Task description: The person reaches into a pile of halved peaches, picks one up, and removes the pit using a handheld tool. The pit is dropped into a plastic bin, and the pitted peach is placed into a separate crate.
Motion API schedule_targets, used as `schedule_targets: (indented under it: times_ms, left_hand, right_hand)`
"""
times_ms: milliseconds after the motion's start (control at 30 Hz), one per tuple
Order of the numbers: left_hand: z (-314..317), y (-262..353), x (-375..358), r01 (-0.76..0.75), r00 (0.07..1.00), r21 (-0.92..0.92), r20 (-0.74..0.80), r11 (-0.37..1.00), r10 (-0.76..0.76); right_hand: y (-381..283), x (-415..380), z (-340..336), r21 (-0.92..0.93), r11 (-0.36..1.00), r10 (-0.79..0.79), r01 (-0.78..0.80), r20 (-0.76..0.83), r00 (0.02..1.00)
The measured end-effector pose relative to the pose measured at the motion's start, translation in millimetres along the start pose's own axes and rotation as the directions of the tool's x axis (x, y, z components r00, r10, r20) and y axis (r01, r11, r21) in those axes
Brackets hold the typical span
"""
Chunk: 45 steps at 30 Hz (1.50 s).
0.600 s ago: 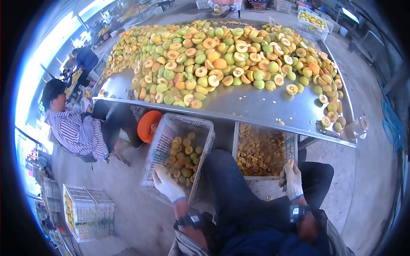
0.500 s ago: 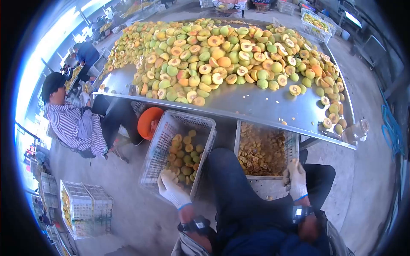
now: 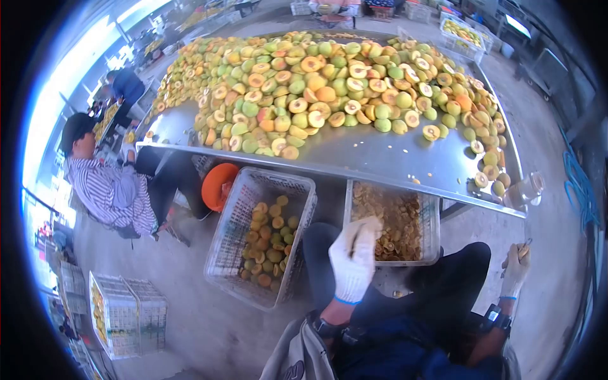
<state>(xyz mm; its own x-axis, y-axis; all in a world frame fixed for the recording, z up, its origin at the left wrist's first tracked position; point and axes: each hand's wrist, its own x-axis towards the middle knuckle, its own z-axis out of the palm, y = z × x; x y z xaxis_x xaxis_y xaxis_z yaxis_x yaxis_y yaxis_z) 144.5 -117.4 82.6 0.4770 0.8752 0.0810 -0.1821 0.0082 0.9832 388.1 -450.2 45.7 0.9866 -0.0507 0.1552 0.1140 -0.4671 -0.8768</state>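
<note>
My left hand [image 3: 353, 258], in a white knit glove, is raised over my thigh and overlaps the near left corner of a crate [image 3: 429, 244] of pits and fruit scraps. Its fingers are smeared by motion. Out to the right, above the floor, my gloved right hand [image 3: 515, 266] is closed on a small brownish thing with a thin metallic tip [image 3: 529, 241]; I cannot tell what it is. A pale plastic crate [image 3: 218, 244] on my left holds whole and halved fruit [image 3: 269, 244]. Halved yellow-green stone fruit [image 3: 326, 94] is heaped on the metal table [image 3: 373, 158] ahead.
A clear jar [image 3: 527, 190] lies at the table's right corner. An orange bucket [image 3: 218, 185] stands beside the left crate, near a seated person in a striped shirt [image 3: 107, 190]. More crates [image 3: 130, 313] stand at left. A blue hose [image 3: 579, 183] lies at right.
My left hand has moved from the fruit crate up and right to in front of the scrap crate. My right hand has swung away from the scrap crate, out to the right.
</note>
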Motion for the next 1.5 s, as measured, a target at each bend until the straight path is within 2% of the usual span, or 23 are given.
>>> schedule_targets:
  times_ms: [67, 100, 167, 233, 300, 367, 400, 467, 567, 667, 700, 800, 867, 900, 967, 1100, 1133, 1167, 1233, 1367, 1433, 1467, 1500]
  left_hand:
    - [27.1, -2.0, 4.9, -0.007, 0.987, 0.011, 0.160, 1.000, 0.005]
    - [39.6, -2.8, 5.5, -0.010, 0.974, 0.023, 0.225, 1.000, 0.005]
    - [61.1, -14.0, 5.2, -0.017, 0.957, 0.007, 0.290, 1.000, 0.014]
    - [78.0, -11.5, 4.7, -0.032, 0.914, 0.088, 0.407, 0.996, -0.006]
    - [87.5, -15.8, 6.5, -0.048, 0.885, 0.103, 0.465, 0.993, -0.005]
    - [98.1, -25.0, 7.9, -0.070, 0.856, 0.148, 0.516, 0.986, -0.017]
    - [101.4, -24.9, 10.4, 0.001, 0.847, 0.136, 0.526, 0.991, -0.073]
    - [103.6, -40.1, 21.9, -0.076, 0.862, 0.156, 0.507, 0.985, -0.014]
    - [111.0, -38.9, 51.8, -0.134, 0.887, 0.213, 0.462, 0.968, 0.021]
    - [131.4, -34.9, 82.4, -0.063, 0.928, 0.257, 0.370, 0.964, -0.038]
    - [138.0, -35.9, 92.8, -0.096, 0.925, 0.327, 0.379, 0.940, -0.037]
    - [165.7, -45.9, 117.3, -0.049, 0.919, 0.365, 0.380, 0.930, -0.101]
    - [182.4, -52.5, 133.3, -0.135, 0.890, 0.391, 0.451, 0.910, -0.062]
    - [188.3, -58.1, 141.1, -0.109, 0.882, 0.403, 0.460, 0.909, -0.098]
    - [198.5, -70.0, 158.7, -0.224, 0.858, 0.404, 0.513, 0.887, -0.016]
    - [192.6, -96.4, 180.6, -0.173, 0.867, 0.581, 0.473, 0.795, -0.158]
    - [191.3, -106.3, 187.5, -0.253, 0.868, 0.538, 0.494, 0.804, -0.058]
    - [188.0, -109.9, 193.9, -0.241, 0.867, 0.547, 0.493, 0.802, -0.075]
    - [185.8, -113.8, 208.2, -0.208, 0.851, 0.432, 0.522, 0.878, -0.055]
    - [184.2, -125.1, 223.3, -0.198, 0.847, 0.451, 0.525, 0.871, -0.079]
    - [178.9, -127.8, 231.8, -0.327, 0.754, 0.476, 0.652, 0.817, -0.078]
    - [178.5, -128.4, 234.5, -0.325, 0.754, 0.471, 0.652, 0.820, -0.075]
    - [177.4, -128.4, 236.0, -0.262, 0.760, 0.420, 0.645, 0.869, -0.083]
  right_hand:
    - [11.5, -2.7, -1.1, -0.040, 0.995, 0.088, -0.087, 0.023, 0.996]
    - [38.5, -0.9, -2.9, -0.037, 0.994, 0.101, -0.100, 0.012, 0.995]
    - [134.2, -1.3, -10.7, -0.027, 0.966, 0.259, -0.258, 0.041, 0.965]
    - [237.3, -24.4, -28.9, -0.065, 0.815, 0.576, -0.576, 0.203, 0.792]
    - [281.7, -63.0, -35.6, -0.069, 0.574, 0.789, -0.816, 0.312, 0.529]
    - [309.3, -93.6, -41.3, -0.068, 0.383, 0.868, -0.921, 0.366, 0.334]
    - [317.7, -108.1, -40.0, -0.057, 0.319, 0.879, -0.946, 0.391, 0.273]
    - [326.4, -133.9, -37.7, -0.027, 0.222, 0.893, -0.975, 0.407, 0.192]
    - [332.8, -154.2, -32.6, 0.014, 0.145, 0.902, -0.989, 0.410, 0.138]
    - [334.2, -165.2, -28.2, 0.046, 0.098, 0.909, -0.994, 0.402, 0.109]
    - [334.5, -167.2, -27.0, 0.051, 0.084, 0.912, -0.995, 0.399, 0.097]
    - [331.4, -175.9, -25.8, 0.071, 0.032, 0.923, -0.997, 0.380, 0.057]
    - [326.4, -182.1, -23.8, 0.073, -0.004, 0.933, -0.997, 0.360, 0.022]
    - [323.7, -184.4, -24.8, 0.081, -0.023, 0.938, -0.996, 0.345, 0.007]
    - [316.5, -187.1, -21.7, 0.079, -0.057, 0.944, -0.995, 0.329, -0.028]
    - [300.9, -188.2, -17.5, 0.081, -0.126, 0.952, -0.989, 0.290, -0.097]
    - [296.5, -187.5, -16.0, 0.083, -0.141, 0.953, -0.987, 0.281, -0.113]
    - [293.2, -186.8, -12.4, 0.082, -0.152, 0.953, -0.985, 0.275, -0.125]
    - [287.8, -183.6, -7.1, 0.082, -0.169, 0.953, -0.982, 0.267, -0.142]
    - [277.5, -180.8, 3.1, 0.093, -0.182, 0.955, -0.979, 0.254, -0.154]
    - [271.3, -181.5, 5.4, 0.101, -0.187, 0.956, -0.977, 0.247, -0.158]
    - [269.7, -179.0, 8.9, 0.101, -0.181, 0.957, -0.978, 0.247, -0.151]
    - [267.0, -177.9, 10.7, 0.099, -0.180, 0.957, -0.979, 0.247, -0.151]
